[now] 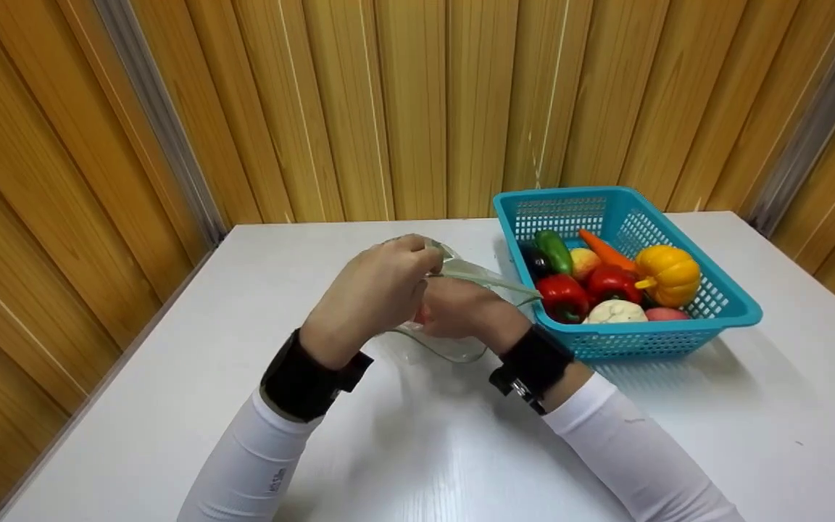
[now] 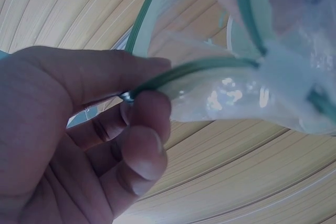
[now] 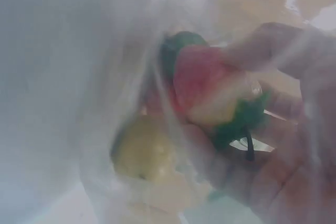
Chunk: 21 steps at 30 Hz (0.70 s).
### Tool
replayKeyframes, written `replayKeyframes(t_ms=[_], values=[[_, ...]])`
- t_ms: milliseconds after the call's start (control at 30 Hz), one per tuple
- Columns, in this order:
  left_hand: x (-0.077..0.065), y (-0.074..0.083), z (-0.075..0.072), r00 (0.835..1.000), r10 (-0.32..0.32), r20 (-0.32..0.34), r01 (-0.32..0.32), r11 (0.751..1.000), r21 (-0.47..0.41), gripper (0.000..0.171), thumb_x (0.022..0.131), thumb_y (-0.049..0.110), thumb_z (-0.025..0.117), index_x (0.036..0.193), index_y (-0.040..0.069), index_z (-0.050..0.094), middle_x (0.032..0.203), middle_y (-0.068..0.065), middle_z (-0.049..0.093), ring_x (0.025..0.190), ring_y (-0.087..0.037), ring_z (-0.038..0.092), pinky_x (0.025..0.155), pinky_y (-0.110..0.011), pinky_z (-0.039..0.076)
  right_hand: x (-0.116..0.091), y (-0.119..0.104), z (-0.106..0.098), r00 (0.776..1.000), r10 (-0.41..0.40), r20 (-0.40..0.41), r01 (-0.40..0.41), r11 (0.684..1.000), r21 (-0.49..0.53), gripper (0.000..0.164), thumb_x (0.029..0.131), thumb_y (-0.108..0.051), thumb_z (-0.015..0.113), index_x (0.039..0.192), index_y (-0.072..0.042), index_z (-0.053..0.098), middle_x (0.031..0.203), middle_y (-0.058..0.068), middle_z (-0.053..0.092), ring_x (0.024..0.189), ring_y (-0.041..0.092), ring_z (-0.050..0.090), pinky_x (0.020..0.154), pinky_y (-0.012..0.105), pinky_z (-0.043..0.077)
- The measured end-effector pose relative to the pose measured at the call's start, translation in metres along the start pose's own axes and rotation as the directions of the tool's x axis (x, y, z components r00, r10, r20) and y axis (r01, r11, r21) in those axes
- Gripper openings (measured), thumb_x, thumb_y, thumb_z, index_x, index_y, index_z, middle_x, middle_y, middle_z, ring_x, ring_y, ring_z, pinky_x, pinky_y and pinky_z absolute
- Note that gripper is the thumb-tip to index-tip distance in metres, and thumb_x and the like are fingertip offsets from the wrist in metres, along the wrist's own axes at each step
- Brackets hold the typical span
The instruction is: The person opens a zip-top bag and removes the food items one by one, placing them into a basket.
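My left hand (image 1: pixel 380 290) pinches the green zip edge of a clear zip bag (image 2: pixel 210 95) between thumb and fingers, its mouth spread wide. My right hand (image 1: pixel 461 308) reaches inside the bag; thumb and fingers grip a red and yellow strawberry (image 3: pixel 202 80) with green leaves, seen hazily through the plastic in the right wrist view. Close beside the strawberry in the bag lie a round yellowish fruit (image 3: pixel 143 148) and something dark green (image 3: pixel 181 45). The head view shows the bag mostly hidden behind both hands.
To the right stands a turquoise basket (image 1: pixel 649 328) holding a yellow pumpkin (image 1: pixel 671 274), red bell peppers (image 1: pixel 562 296), a cauliflower (image 1: pixel 616 312), a carrot (image 1: pixel 606 251) and a cucumber (image 1: pixel 554 252). The white table (image 1: pixel 280 250) backs onto a wood-patterned wall (image 1: pixel 417 109).
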<state>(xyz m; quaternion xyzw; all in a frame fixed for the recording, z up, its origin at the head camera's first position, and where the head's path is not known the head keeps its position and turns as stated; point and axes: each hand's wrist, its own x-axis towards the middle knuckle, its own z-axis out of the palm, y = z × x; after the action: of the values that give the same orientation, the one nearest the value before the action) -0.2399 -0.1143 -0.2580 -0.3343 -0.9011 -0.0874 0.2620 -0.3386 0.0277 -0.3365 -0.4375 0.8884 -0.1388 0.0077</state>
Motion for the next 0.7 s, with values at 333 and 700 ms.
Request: replayKeyframes(t_ms=[333, 700], values=[[0.001, 0.000, -0.002, 1.000, -0.007, 0.000, 0.007, 1.000, 0.017, 0.018, 0.085, -0.008, 0.061, 0.092, 0.006, 0.070, 0.105, -0.010, 0.071, 0.085, -0.026, 0.070, 0.070, -0.036, 0.058, -0.049, -0.008, -0.034, 0.993, 0.119, -0.011, -0.119, 0.991, -0.059, 0.059, 0.082, -0.013, 0.075, 0.136, -0.023, 0.051, 0.126, -0.001, 0.058, 0.106, 0.017, 0.054, 0.078, 0.029, 0.054], [0.002, 0.000, -0.004, 0.998, -0.040, 0.044, 0.040, 0.999, 0.009, 0.022, 0.086, -0.009, 0.063, 0.102, 0.004, 0.073, 0.103, -0.012, 0.070, 0.084, -0.025, 0.071, 0.074, -0.035, 0.060, -0.109, -0.016, -0.075, 0.990, -0.030, -0.136, 0.030, 1.000, -0.007, 0.062, 0.076, -0.010, 0.083, 0.133, -0.021, 0.061, 0.125, -0.004, 0.067, 0.106, 0.015, 0.061, 0.085, 0.031, 0.057]])
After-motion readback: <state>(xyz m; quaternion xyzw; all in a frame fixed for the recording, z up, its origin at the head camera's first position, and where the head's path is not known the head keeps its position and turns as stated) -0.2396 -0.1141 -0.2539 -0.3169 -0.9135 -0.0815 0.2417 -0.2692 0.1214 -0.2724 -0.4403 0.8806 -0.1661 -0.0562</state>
